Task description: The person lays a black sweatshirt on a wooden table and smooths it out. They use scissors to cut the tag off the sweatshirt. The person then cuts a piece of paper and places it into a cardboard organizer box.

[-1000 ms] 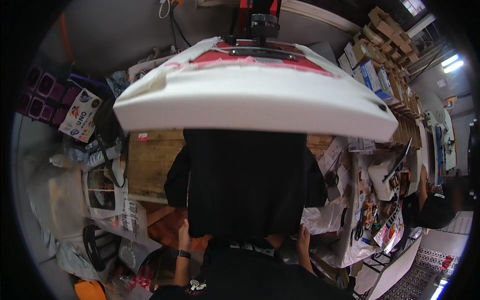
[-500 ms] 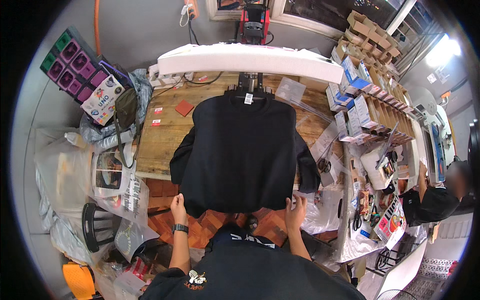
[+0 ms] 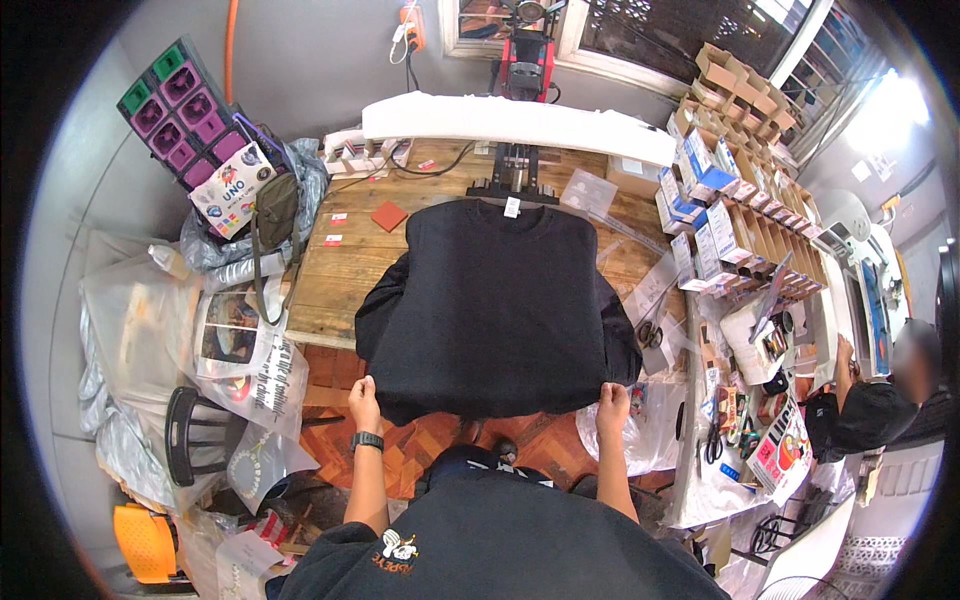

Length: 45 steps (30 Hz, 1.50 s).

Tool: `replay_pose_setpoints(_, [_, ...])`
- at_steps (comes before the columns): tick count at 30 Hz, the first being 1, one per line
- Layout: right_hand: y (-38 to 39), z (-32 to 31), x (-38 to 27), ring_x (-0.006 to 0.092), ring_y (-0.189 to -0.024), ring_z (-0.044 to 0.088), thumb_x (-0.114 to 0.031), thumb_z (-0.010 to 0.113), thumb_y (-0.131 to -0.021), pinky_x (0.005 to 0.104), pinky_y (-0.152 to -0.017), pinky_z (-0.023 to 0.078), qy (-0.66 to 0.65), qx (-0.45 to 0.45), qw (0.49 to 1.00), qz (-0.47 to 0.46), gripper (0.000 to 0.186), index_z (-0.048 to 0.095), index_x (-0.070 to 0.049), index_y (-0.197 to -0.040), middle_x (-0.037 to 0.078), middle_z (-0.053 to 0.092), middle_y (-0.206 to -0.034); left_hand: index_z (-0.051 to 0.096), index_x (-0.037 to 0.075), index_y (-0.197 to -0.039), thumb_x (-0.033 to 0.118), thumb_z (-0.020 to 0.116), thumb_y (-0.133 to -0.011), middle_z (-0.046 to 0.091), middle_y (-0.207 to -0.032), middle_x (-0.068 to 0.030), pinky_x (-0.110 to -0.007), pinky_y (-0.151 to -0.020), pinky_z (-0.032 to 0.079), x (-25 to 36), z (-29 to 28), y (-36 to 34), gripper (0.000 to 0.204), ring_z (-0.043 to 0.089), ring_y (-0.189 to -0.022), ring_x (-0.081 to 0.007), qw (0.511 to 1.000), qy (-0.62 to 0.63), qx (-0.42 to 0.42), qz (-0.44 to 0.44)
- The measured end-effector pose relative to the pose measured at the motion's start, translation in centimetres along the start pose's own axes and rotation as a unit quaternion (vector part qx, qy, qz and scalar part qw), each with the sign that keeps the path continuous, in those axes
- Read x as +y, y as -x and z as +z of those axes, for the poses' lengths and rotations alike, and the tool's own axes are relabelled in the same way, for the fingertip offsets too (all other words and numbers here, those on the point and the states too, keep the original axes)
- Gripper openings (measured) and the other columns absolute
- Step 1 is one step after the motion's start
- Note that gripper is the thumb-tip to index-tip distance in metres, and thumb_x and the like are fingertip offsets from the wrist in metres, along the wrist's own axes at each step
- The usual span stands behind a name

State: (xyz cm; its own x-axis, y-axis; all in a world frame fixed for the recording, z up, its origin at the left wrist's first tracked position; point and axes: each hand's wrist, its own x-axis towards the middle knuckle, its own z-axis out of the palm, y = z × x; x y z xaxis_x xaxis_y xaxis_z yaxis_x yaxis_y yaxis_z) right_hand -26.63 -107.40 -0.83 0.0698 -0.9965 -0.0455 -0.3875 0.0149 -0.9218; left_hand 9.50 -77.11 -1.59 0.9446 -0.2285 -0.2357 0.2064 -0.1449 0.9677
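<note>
Hem (image 3: 480,408) of our black crew-neck fabric shirt (image 3: 503,305) sits pinched in our bare left hand (image 3: 364,402) and our bare right hand (image 3: 612,407), looser-fingered half a second ago.

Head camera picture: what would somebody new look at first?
Probably the big black crew-neck shirt, spread out in the middle, its neck end over the wooden table. Next might come the long white padded slab beyond it, near the top. Then perhaps the bright orange chair at the lower left.
</note>
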Motion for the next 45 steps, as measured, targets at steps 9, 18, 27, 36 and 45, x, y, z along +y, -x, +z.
replay_pose_setpoints(9, [3.2,-3.8,2.3,0.0083,-0.074,0.046,-0.018,0.058,-0.098,0.0274,-0.066,0.039,0.147,-0.036,0.983,-0.099,0.019,0.058,-0.001,-0.091,-0.001,0.052,-0.079,0.055,0.003,-0.085,0.026,0.055,-0.102,0.05,-0.083,0.0032,-0.026,-0.076,0.038,-1.1,-2.9,4.3,0.029,0.042,-0.08,-0.0083,1.0,-0.008,0.002,-0.016])
replay_pose_setpoints(18, [6.9,-6.9,0.7,0.0041,-0.067,0.041,-0.018,0.059,-0.098,0.0233,-0.057,0.031,-0.036,-0.132,0.986,0.091,0.017,0.056,-0.005,-0.087,-0.006,0.046,-0.075,0.058,0.001,-0.085,0.022,0.056,-0.1,0.051,-0.081,0.0035,-0.026,-0.072,0.039,-5.7,-8.0,8.5,0.026,0.044,-0.078,-0.0069,0.998,-0.062,0.007,-0.012])
replay_pose_setpoints(27, [7.1,-7.1,3.2,0.0054,-0.065,0.046,-0.037,0.062,-0.096,0.0223,-0.059,0.036,-0.036,-0.196,0.964,0.174,0.034,0.064,-0.002,-0.094,-0.006,0.05,-0.073,0.064,0.0,-0.098,0.027,0.057,-0.1,0.064,-0.089,-0.007,-0.032,-0.079,0.046,-7.4,-9.0,7.9,0.028,0.057,-0.084,-0.016,0.972,-0.223,-0.052,-0.043])
replay_pose_setpoints(36, [-4.5,2.3,1.4,0.0167,-0.103,0.063,-0.048,0.053,-0.099,0.0296,-0.093,0.046,-0.151,-0.22,0.953,0.146,0.062,0.062,0.009,-0.122,0.011,0.068,-0.115,0.064,0.0,-0.123,0.055,0.044,-0.1,0.066,-0.114,-0.0107,-0.036,-0.09,0.046,-0.9,2.5,-6.3,0.063,0.06,-0.101,-0.0219,0.957,-0.172,-0.198,-0.128])
replay_pose_setpoints(45, [-8.8,3.9,0.5,0.0104,-0.074,0.053,-0.037,0.056,-0.1,0.0288,-0.07,0.045,0.077,-0.184,0.975,0.096,0.042,0.067,0.003,-0.092,0.001,0.062,-0.08,0.062,-0.003,-0.103,0.04,0.048,-0.103,0.06,-0.094,-0.0065,-0.034,-0.079,0.044,0.2,6.0,-8.6,0.046,0.054,-0.085,-0.0179,0.98,-0.136,-0.121,-0.078])
